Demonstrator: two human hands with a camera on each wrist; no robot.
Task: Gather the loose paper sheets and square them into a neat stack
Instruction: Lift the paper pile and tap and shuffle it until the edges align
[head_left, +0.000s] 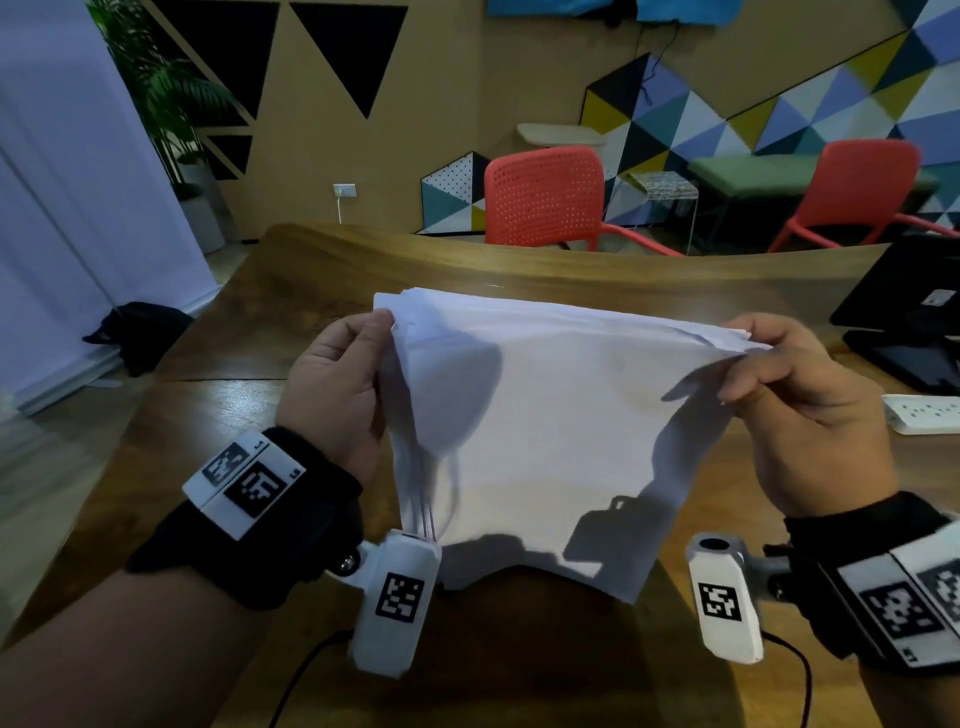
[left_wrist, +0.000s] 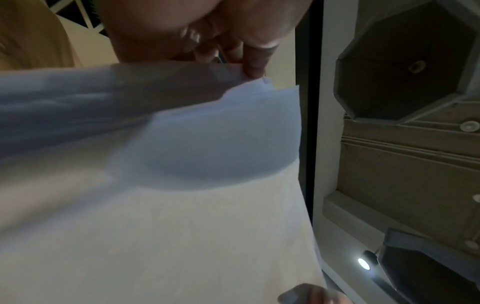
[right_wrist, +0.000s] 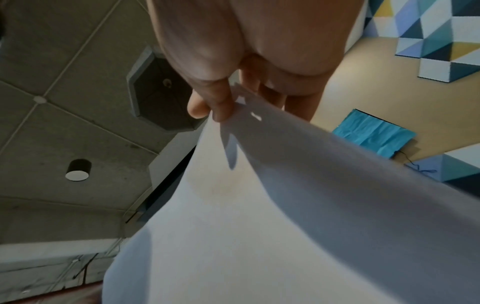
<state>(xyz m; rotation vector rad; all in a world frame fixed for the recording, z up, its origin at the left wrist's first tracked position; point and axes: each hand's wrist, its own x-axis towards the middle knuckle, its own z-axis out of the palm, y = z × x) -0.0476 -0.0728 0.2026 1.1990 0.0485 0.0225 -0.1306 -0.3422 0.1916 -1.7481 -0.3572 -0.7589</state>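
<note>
A bundle of several white paper sheets (head_left: 545, 415) is held up above the wooden table (head_left: 311, 270), hanging from its top edge toward me. My left hand (head_left: 337, 374) pinches the top left corner, where the sheet edges fan apart unevenly. My right hand (head_left: 795, 395) pinches the top right corner between thumb and fingers. In the left wrist view the paper (left_wrist: 182, 205) fills the frame below my left hand (left_wrist: 249, 61). The right wrist view shows my right hand (right_wrist: 218, 107) with its thumb pressing on the paper (right_wrist: 285, 205).
A black laptop or stand (head_left: 904, 312) sits at the table's right, with a white power strip (head_left: 924, 413) in front of it. Two red chairs (head_left: 545, 197) stand beyond the far edge. A black bag (head_left: 140, 332) lies on the floor at left.
</note>
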